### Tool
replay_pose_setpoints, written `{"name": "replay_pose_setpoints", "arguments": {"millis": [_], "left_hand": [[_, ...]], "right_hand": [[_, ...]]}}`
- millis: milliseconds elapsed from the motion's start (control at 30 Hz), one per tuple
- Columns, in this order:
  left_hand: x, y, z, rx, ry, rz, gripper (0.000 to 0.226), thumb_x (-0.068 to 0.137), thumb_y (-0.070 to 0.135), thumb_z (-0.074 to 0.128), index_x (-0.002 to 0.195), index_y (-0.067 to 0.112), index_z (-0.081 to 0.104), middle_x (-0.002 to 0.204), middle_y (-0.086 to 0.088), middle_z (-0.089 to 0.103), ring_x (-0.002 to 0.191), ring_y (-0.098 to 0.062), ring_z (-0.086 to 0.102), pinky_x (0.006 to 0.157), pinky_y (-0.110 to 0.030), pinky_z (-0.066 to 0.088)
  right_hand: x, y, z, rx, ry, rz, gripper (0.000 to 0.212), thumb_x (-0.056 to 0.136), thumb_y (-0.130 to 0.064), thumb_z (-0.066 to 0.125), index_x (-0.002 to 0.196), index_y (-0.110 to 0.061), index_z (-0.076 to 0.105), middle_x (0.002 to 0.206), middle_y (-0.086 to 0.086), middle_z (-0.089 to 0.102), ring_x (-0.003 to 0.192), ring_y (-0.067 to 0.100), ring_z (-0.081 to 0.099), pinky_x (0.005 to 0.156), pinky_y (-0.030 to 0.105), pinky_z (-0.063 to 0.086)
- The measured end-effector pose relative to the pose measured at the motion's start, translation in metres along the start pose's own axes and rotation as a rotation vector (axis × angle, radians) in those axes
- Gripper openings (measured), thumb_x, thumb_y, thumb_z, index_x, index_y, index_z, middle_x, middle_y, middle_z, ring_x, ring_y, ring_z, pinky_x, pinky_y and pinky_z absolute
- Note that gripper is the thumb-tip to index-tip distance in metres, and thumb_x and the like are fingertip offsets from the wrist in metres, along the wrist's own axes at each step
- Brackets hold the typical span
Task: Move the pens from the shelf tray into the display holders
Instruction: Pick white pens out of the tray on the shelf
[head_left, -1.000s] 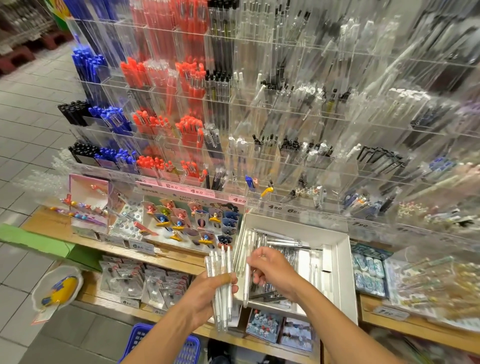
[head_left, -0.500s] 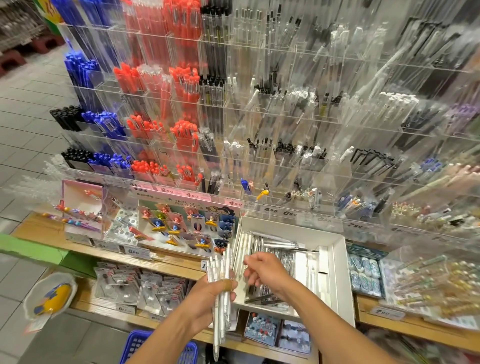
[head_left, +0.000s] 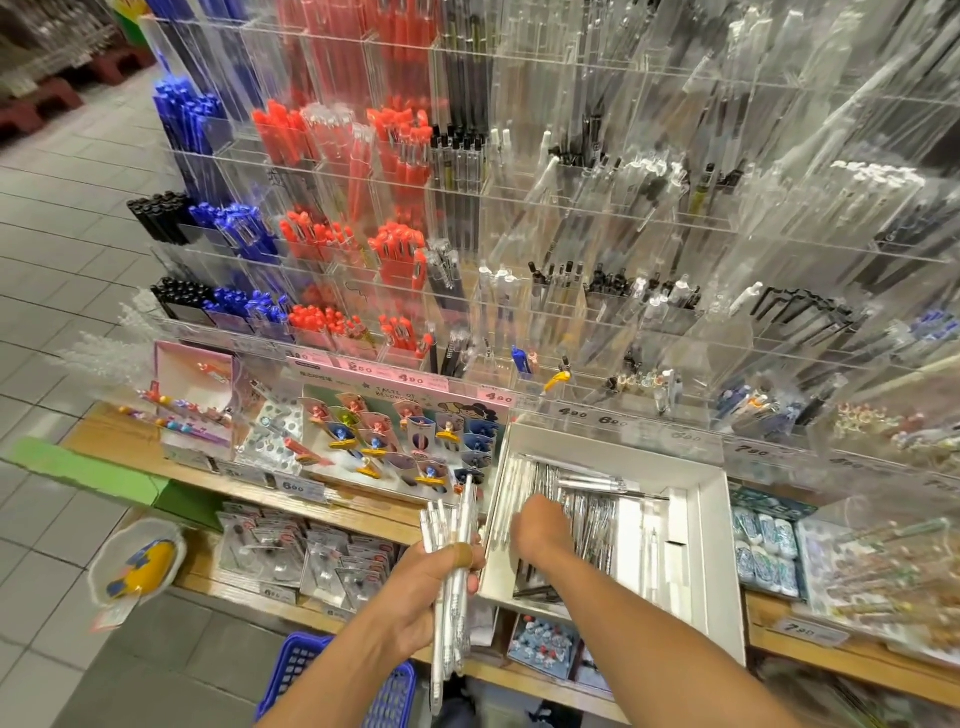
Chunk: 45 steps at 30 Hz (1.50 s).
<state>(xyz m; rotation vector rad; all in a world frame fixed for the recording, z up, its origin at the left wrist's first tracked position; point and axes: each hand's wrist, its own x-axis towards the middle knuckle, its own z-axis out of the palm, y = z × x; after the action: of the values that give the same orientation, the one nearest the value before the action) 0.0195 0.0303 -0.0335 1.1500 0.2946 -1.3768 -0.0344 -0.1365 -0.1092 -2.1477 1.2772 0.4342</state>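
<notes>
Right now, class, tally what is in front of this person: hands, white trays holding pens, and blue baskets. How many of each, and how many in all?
hands: 2, the left hand holding pens and the right hand
white tray: 1
blue basket: 1
Total: 4

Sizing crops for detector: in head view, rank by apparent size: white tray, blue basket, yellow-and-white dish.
1. white tray, clearly largest.
2. blue basket and yellow-and-white dish: unranked; the basket is partly hidden by the arm and cut off.
</notes>
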Motion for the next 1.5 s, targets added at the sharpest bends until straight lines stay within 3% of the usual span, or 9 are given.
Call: {"name": "replay_pose_setpoints", "arguments": {"millis": [300, 433, 633, 733, 800, 967, 1100, 1300, 1500], "left_hand": [[-0.001, 0.001, 0.005, -0.044, 0.087, 0.006, 0.036, 0.070, 0.001, 0.077, 0.103, -0.009, 0.066, 0.075, -0.016, 0.065, 0.056, -0.021, 0.063, 0.045, -0.027, 0.055], [-0.002, -0.001, 0.013, -0.028, 0.097, 0.022, 0.038, 0.072, 0.003, 0.076, 0.106, -0.007, 0.065, 0.076, -0.015, 0.066, 0.059, -0.021, 0.066, 0.047, -0.028, 0.055], [-0.001, -0.005, 0.030, -0.006, 0.105, 0.082, 0.043, 0.073, 0.005, 0.074, 0.112, -0.010, 0.064, 0.073, -0.015, 0.066, 0.058, -0.021, 0.063, 0.048, -0.032, 0.056], [0.000, -0.007, 0.039, -0.017, 0.058, 0.074, 0.040, 0.079, 0.007, 0.070, 0.113, -0.012, 0.060, 0.084, -0.025, 0.068, 0.071, -0.034, 0.067, 0.071, -0.051, 0.061], [-0.002, -0.008, 0.048, -0.023, 0.044, 0.064, 0.036, 0.083, 0.008, 0.068, 0.113, -0.009, 0.058, 0.100, -0.034, 0.068, 0.080, -0.040, 0.068, 0.077, -0.064, 0.056], [-0.002, -0.012, 0.061, -0.049, 0.025, 0.016, 0.056, 0.077, 0.011, 0.073, 0.123, -0.011, 0.052, 0.105, -0.039, 0.066, 0.071, -0.043, 0.071, 0.053, -0.055, 0.059], [0.009, -0.016, 0.064, -0.053, 0.077, 0.024, 0.071, 0.082, 0.009, 0.074, 0.139, -0.011, 0.037, 0.110, -0.035, 0.066, 0.092, -0.046, 0.071, 0.068, -0.056, 0.059], [0.019, -0.012, 0.058, -0.009, 0.144, 0.062, 0.028, 0.092, 0.003, 0.063, 0.112, -0.016, 0.058, 0.086, -0.031, 0.068, 0.065, -0.039, 0.068, 0.054, -0.041, 0.057], [0.016, -0.004, 0.046, -0.008, 0.190, 0.095, 0.015, 0.084, -0.002, 0.067, 0.098, -0.006, 0.064, 0.062, -0.012, 0.060, 0.048, -0.020, 0.055, 0.041, -0.027, 0.049]], "right_hand": [[-0.008, 0.022, -0.008, 0.052, -0.133, 0.053, 0.019, 0.091, -0.015, 0.058, 0.073, -0.012, 0.054, 0.072, 0.000, 0.057, 0.062, 0.015, 0.056, 0.056, 0.024, 0.049], [-0.022, 0.025, -0.022, 0.334, -0.277, 0.003, 0.018, 0.091, -0.014, 0.053, 0.078, -0.005, 0.062, 0.067, 0.006, 0.064, 0.058, 0.015, 0.067, 0.071, 0.035, 0.058], [-0.067, 0.034, -0.057, 0.857, -0.456, -0.201, 0.018, 0.091, -0.015, 0.065, 0.103, -0.006, 0.055, 0.064, 0.006, 0.068, 0.051, 0.015, 0.060, 0.047, 0.024, 0.047], [-0.086, 0.038, -0.061, 0.912, -0.526, -0.240, 0.030, 0.087, -0.018, 0.071, 0.109, -0.007, 0.053, 0.078, 0.013, 0.071, 0.053, 0.014, 0.059, 0.048, 0.022, 0.048], [-0.095, 0.039, -0.060, 0.887, -0.512, -0.237, 0.028, 0.088, -0.018, 0.071, 0.108, -0.010, 0.053, 0.067, 0.003, 0.067, 0.052, 0.013, 0.058, 0.050, 0.023, 0.049], [-0.105, 0.040, -0.062, 0.783, -0.384, -0.282, 0.019, 0.089, -0.024, 0.070, 0.100, -0.019, 0.056, 0.060, -0.002, 0.065, 0.052, 0.010, 0.060, 0.052, 0.023, 0.050], [-0.108, 0.039, -0.062, 0.712, -0.314, -0.352, 0.014, 0.087, -0.026, 0.072, 0.091, -0.024, 0.059, 0.064, -0.003, 0.067, 0.056, 0.009, 0.065, 0.055, 0.022, 0.053], [-0.089, 0.042, -0.074, 0.809, -0.408, -0.323, 0.016, 0.087, -0.024, 0.073, 0.097, -0.013, 0.067, 0.069, 0.000, 0.070, 0.057, 0.011, 0.063, 0.056, 0.020, 0.052], [-0.031, 0.040, -0.057, 0.516, -0.114, -0.082, 0.007, 0.096, -0.020, 0.060, 0.103, -0.021, 0.059, 0.097, 0.001, 0.068, 0.074, 0.010, 0.068, 0.057, 0.020, 0.051]]}}
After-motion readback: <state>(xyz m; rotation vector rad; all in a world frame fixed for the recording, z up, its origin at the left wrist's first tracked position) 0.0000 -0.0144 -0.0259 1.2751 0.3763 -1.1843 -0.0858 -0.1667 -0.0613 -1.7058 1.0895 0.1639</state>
